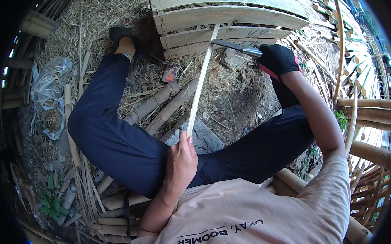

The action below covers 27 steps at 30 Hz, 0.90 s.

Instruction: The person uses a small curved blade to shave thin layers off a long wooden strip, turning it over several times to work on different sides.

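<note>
My left hand [182, 159] is bare and closed round the near end of a long, pale bamboo strip [201, 84]. The strip slants up and away from my lap, its far end in front of a wooden crate [226, 31]. In a black and red glove, my right hand [279, 59] grips a knife [229, 45] by its handle, which the fingers mostly hide. The knife's blade points left, and its tip meets the strip near the far end. Whether the edge cuts into the strip, I cannot tell.
Cut bamboo poles [160, 107] and a grey stone block [200, 137] lie between my legs. A clear plastic bag [53, 82] rests on the straw at left. Stacked bamboo [359, 67] stands at right. A red wrapper [170, 74] lies near the crate.
</note>
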{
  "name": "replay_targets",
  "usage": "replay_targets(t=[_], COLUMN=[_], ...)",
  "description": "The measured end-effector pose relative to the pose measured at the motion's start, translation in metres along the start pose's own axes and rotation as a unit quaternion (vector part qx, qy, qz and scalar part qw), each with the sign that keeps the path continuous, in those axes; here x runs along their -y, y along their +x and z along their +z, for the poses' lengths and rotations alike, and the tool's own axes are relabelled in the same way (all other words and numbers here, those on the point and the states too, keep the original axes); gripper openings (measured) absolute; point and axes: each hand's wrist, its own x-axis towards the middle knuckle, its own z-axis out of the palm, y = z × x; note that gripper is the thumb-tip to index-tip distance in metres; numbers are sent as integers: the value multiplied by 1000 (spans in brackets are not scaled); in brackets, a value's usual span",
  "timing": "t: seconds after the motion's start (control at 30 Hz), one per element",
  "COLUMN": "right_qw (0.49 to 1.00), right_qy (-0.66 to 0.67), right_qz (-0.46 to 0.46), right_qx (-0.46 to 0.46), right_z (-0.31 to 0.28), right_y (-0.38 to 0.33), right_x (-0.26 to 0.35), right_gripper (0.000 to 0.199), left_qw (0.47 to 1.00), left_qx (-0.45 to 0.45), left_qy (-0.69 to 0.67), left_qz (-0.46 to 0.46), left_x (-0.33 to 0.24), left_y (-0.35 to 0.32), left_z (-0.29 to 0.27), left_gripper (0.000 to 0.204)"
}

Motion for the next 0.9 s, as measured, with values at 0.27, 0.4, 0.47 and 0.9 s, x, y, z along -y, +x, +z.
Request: replay_targets(t=[0.27, 0.4, 0.47, 0.9], right_qw=[978, 955, 957, 998], right_qy=[106, 148, 133, 34], right_qz=[-139, -193, -190, 32], right_qx=[114, 171, 177, 53], right_z=[-11, -5, 3, 3], right_y=[-68, -83, -80, -3], right_x=[63, 93, 97, 9], right_gripper=[29, 25, 22, 29], left_qw=[1000, 1000, 1000, 999], left_qx=[8, -1, 4, -13], left_qy=[-29, -12, 4, 33], left_qz=[9, 17, 15, 19], left_x=[7, 7, 5, 0], left_y=[7, 5, 3, 0], left_z=[1, 4, 3, 2], left_gripper=[11, 12, 13, 12])
